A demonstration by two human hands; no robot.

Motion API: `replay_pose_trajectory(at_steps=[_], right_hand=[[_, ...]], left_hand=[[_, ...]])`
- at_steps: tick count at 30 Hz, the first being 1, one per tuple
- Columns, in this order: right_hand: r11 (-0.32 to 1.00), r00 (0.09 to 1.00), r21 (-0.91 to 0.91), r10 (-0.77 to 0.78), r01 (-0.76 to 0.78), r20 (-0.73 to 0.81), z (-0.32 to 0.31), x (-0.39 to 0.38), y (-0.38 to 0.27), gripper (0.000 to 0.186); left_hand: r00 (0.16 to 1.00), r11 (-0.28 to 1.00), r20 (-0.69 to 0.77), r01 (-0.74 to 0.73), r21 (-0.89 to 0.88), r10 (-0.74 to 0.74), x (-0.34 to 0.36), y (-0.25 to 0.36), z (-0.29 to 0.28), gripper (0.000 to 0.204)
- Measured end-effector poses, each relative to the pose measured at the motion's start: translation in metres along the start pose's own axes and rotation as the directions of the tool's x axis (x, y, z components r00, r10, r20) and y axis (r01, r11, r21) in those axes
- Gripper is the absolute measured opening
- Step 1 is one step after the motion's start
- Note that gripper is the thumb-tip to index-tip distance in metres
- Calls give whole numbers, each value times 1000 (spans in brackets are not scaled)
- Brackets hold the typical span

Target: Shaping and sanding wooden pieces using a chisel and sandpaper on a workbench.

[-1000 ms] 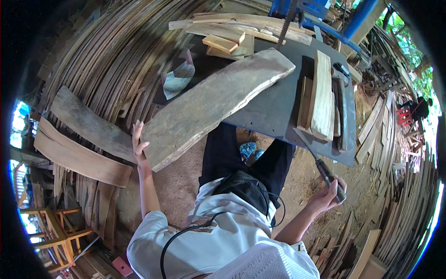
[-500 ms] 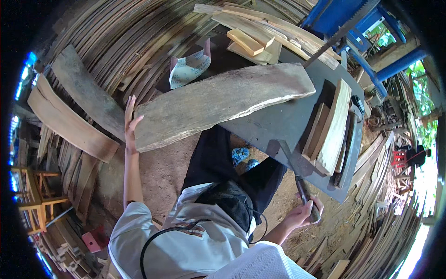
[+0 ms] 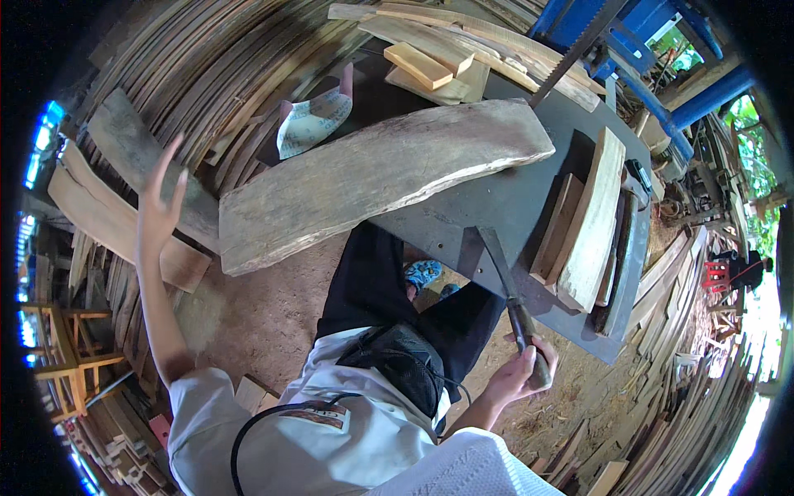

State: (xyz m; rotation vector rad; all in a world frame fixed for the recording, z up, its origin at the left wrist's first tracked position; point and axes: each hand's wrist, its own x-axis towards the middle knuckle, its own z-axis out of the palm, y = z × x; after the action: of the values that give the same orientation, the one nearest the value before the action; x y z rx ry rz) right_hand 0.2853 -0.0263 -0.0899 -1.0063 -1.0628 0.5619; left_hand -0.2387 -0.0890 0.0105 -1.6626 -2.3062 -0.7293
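Note:
A long, broad plank [image 3: 380, 186] with a rough pale edge lies across the dark metal table [image 3: 447, 219], its left end reaching past the table's edge. My left hand [image 3: 159, 217] is raised off that end, fingers spread and holding nothing. Nearer my body on the right, my right hand [image 3: 523, 372] is closed round the dark wooden handle of a long-bladed knife [image 3: 502, 269]. Its metal blade points up and away, over the near edge of the table. The far right corner of the plank is close to a toothed saw blade [image 3: 579, 54].
A blue machine [image 3: 670, 99] stands at the far right. Cut wood pieces [image 3: 597, 215] and a hammer [image 3: 626, 236] lie on the table's right side. A curved sheet [image 3: 314, 124] sits behind the plank. Boards [image 3: 124, 215] lean at left, near a wooden chair [image 3: 70, 355].
My left hand has let go of the plank's end and swung up and left, away from it. My right hand still holds the knife, in nearly the same place.

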Motion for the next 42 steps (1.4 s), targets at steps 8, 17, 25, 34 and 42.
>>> replay_pose_trajectory(at_steps=[8, 17, 25, 34, 42], right_hand=[[962, 951, -219, -97, 166, 294, -2, -11, -8, 15], [947, 982, -305, -45, 101, 185, -31, -32, -21, 21], [948, 985, -266, -166, 175, 56, -46, -37, -19, 31], [973, 995, -219, -61, 78, 84, -40, -28, -29, 33], [984, 997, -169, -53, 60, 48, -39, -30, -27, 34]], left_hand=[[776, 806, 246, -590, -43, 581, 137, 131, 77, 53], [443, 564, 371, -751, -345, 816, 248, 200, 199, 68], [157, 319, 293, -681, -660, 943, 286, 217, 218, 18], [280, 447, 430, -819, -359, 858, 289, 222, 216, 60], [403, 573, 413, -654, -493, 817, 282, 204, 211, 54]])
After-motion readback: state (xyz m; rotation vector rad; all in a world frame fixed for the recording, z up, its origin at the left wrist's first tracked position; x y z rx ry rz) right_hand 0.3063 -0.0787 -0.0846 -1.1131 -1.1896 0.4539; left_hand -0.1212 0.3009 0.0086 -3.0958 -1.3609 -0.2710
